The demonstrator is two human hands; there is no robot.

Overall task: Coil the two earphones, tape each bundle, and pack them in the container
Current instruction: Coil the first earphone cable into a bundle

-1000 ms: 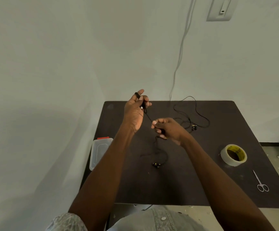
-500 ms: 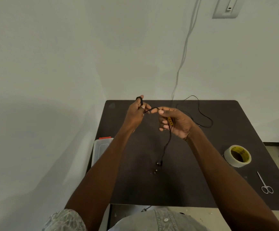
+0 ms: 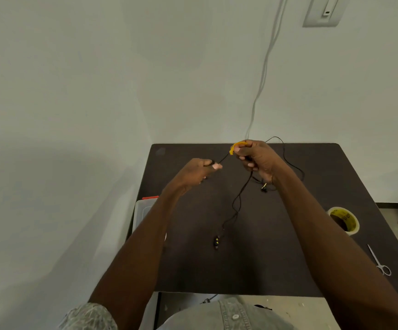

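My left hand (image 3: 199, 169) pinches one end of the first earphone (image 3: 237, 203) between thumb and fingertips, held up over the middle of the surface (image 3: 312, 270). My right hand (image 3: 256, 159) is curled round the same cord a short way along, with a yellow stretch of it arching over my knuckles. The cord runs taut between the two hands, then hangs slack from the right one down to its earbuds, which lie on the surface toward the near edge.

I judge this to be the coiling of the first earphone, barely begun: no finished loops show yet. The next move calls for the right hand to bring the cord round the left hand's fingers, turn after turn, keeping the tension even so the loops do not slip off.

The second earphone (image 3: 288, 160) lies loose by the far edge, behind my right hand. The tape roll (image 3: 344, 220) and scissors (image 3: 378, 259) sit near the right edge, and the container (image 3: 143, 213) stands at the left edge, partly hidden by my left forearm.
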